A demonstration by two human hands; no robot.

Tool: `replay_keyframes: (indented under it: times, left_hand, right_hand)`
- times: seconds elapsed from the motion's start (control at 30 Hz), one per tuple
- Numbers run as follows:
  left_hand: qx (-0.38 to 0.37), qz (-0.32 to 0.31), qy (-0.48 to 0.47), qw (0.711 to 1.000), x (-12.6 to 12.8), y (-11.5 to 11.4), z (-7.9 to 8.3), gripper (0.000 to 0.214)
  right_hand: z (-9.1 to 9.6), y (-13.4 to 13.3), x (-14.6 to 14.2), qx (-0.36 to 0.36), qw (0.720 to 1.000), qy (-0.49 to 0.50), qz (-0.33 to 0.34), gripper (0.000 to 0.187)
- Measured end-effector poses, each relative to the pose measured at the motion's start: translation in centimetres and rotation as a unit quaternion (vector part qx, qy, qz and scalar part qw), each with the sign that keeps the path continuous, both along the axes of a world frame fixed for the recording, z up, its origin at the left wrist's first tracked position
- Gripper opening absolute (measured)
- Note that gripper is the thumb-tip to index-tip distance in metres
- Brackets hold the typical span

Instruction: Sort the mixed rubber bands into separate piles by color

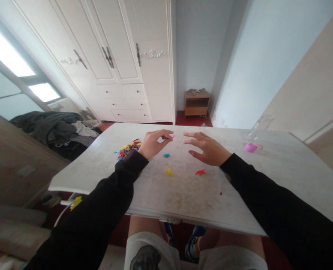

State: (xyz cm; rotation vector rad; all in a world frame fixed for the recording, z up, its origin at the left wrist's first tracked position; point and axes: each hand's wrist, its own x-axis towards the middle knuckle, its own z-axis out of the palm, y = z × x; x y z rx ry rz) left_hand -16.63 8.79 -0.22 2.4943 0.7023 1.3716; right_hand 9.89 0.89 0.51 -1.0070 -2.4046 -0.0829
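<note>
My left hand (154,143) is pinched on a small pink plastic piece (172,137) above the white table (183,195). Just left of that hand lies a heap of small coloured plastic pieces (127,149). My right hand (208,149) hovers open beside the left one, fingers spread and pointing left, with nothing in it. Three loose pieces lie on the table below the hands: a blue one (166,155), a yellow one (169,172) and a red one (200,172).
A clear plastic bottle (258,129) with a pink cap (250,147) lies at the table's far right. A white wardrobe (121,56) and a small wooden cabinet (196,103) stand behind. Dark clothes (56,129) are piled at the left. A yellow piece (76,202) lies below the table's left edge.
</note>
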Motion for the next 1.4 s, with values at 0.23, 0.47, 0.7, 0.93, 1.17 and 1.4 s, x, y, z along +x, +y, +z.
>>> replay_keyframes:
  times: [0.23,0.47,0.7,0.93,1.17,1.4]
  left_hand:
    - [0.023,-0.041,0.018,0.999,0.8,-0.9,-0.5,0.006]
    - [0.034,-0.038,-0.002,0.999,1.2,-1.2,-0.3,0.008]
    - [-0.019,0.016,-0.043,0.999,0.0,-0.1,-0.2,0.016]
    - [-0.086,0.059,-0.096,0.990,-1.1,1.0,0.1,0.019]
    - [-0.112,0.069,-0.126,0.983,-1.7,1.7,0.0,0.019]
    - [-0.126,0.068,-0.116,0.983,-1.7,2.0,-0.3,0.019]
  right_hand:
    - [-0.8,-0.1,-0.7,-0.027,0.999,-0.008,0.032,0.054]
    - [-0.6,0.1,-0.6,-0.018,0.999,-0.003,0.030,0.049]
    - [0.5,2.4,4.7,-0.011,0.982,0.116,-0.150,0.016]
    - [-0.5,3.2,6.9,-0.097,0.970,0.117,-0.188,0.013]
    - [-0.5,3.2,6.6,-0.131,0.975,0.069,-0.167,0.014]
    - [-1.3,3.6,6.8,-0.120,0.979,0.055,-0.156,0.010]
